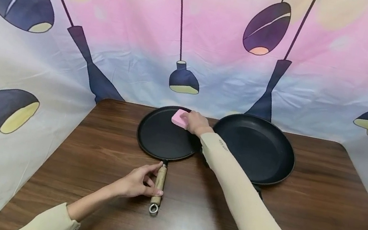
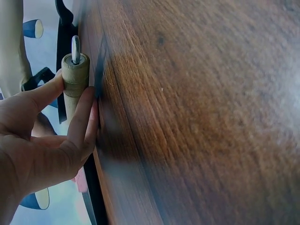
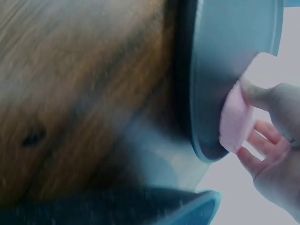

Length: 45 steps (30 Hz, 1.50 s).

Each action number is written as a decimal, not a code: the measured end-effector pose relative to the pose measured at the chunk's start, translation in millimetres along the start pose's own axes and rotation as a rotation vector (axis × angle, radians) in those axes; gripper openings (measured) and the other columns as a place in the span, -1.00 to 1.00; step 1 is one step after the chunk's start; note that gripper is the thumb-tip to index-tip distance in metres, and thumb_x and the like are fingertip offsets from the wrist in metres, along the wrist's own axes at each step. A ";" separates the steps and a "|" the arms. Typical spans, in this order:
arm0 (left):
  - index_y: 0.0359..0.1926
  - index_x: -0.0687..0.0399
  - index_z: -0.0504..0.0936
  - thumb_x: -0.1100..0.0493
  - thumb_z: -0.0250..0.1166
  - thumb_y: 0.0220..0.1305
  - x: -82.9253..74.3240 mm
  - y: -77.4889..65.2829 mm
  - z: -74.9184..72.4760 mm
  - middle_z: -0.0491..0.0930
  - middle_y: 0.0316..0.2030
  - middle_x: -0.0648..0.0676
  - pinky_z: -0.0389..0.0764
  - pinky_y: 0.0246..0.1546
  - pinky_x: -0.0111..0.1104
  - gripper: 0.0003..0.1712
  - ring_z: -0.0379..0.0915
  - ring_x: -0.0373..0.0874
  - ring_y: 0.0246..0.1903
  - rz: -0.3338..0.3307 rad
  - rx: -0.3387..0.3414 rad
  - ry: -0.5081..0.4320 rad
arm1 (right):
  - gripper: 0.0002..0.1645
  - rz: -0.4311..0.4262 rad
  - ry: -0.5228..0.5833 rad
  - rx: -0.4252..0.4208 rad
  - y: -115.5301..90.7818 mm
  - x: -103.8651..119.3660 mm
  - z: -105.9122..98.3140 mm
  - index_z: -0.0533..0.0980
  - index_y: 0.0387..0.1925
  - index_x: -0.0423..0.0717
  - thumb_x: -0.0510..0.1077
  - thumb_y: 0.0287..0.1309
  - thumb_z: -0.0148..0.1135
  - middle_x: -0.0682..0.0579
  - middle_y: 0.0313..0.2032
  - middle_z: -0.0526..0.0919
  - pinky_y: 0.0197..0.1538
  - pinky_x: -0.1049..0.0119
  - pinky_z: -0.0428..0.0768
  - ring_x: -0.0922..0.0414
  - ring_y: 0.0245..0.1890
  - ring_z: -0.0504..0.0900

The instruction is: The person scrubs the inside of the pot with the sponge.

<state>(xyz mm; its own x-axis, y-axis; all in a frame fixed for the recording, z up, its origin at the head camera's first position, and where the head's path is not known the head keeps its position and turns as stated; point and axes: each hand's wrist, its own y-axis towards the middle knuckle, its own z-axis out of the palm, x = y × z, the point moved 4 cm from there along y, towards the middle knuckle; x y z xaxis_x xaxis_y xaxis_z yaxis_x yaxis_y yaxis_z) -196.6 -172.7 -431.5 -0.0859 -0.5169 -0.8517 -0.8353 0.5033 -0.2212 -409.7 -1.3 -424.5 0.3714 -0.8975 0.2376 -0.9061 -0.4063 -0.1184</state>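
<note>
Head view high over table [image 1: 299,217], wrist views close, sharing its wood

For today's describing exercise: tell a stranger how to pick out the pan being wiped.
On the brown wooden table two black pans lie side by side near the back edge. The flat pan is the left, smaller one, under a pink sponge. Unlike the deeper pan, it has a wooden handle, held by the left hand.

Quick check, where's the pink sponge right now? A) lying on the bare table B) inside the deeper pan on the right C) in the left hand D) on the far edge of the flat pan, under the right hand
D: the right hand presses the pink sponge on the flat pan at its far rim, while the left hand holds that pan's wooden handle.
</note>
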 end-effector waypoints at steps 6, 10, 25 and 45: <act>0.53 0.47 0.05 0.24 0.53 0.17 0.8 2.2 -0.2 0.44 0.14 0.42 0.62 -0.30 -0.54 0.10 0.66 -0.14 -0.23 -0.016 0.001 0.015 | -0.34 -0.023 0.077 0.078 -15.2 -9.6 -9.0 0.53 0.35 0.18 -0.23 0.24 0.42 -0.04 0.42 0.47 0.32 0.09 0.54 -0.03 0.37 0.46; 0.53 0.47 0.05 0.25 0.53 0.17 1.1 1.6 -0.5 0.44 0.13 0.42 0.62 -0.32 -0.54 0.09 0.66 -0.14 -0.24 -0.036 0.002 0.013 | -0.36 -0.057 0.113 0.125 -27.9 -12.2 -9.9 0.58 0.29 0.19 -0.21 0.17 0.49 -0.03 0.42 0.47 0.32 0.13 0.54 -0.03 0.40 0.43; 0.54 0.47 0.05 0.26 0.52 0.17 0.0 2.9 -4.1 0.46 0.12 0.42 0.64 -0.34 -0.53 0.09 0.65 -0.16 -0.27 -0.042 0.001 0.003 | -0.38 -0.206 0.084 0.090 -60.1 9.8 -1.5 0.60 0.26 0.23 -0.13 0.15 0.52 -0.01 0.32 0.57 0.39 0.08 0.53 -0.02 0.38 0.47; 0.52 0.50 0.05 0.26 0.53 0.18 0.6 1.5 -0.5 0.45 0.14 0.42 0.67 -0.29 -0.52 0.09 0.68 -0.12 -0.22 -0.034 0.018 0.001 | -0.44 -0.332 0.031 -0.031 -56.6 84.9 25.7 0.60 0.27 0.21 -0.07 0.24 0.45 0.03 0.24 0.64 0.30 0.08 0.62 0.01 0.26 0.57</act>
<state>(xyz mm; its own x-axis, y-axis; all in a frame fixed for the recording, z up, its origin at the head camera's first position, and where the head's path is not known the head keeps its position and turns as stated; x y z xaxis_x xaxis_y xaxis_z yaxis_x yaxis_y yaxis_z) -198.2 -172.7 -432.1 -0.0582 -0.5346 -0.8431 -0.8277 0.4980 -0.2586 -321.7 -58.9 -422.4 0.6417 -0.7111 0.2875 -0.7424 -0.6700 -0.0003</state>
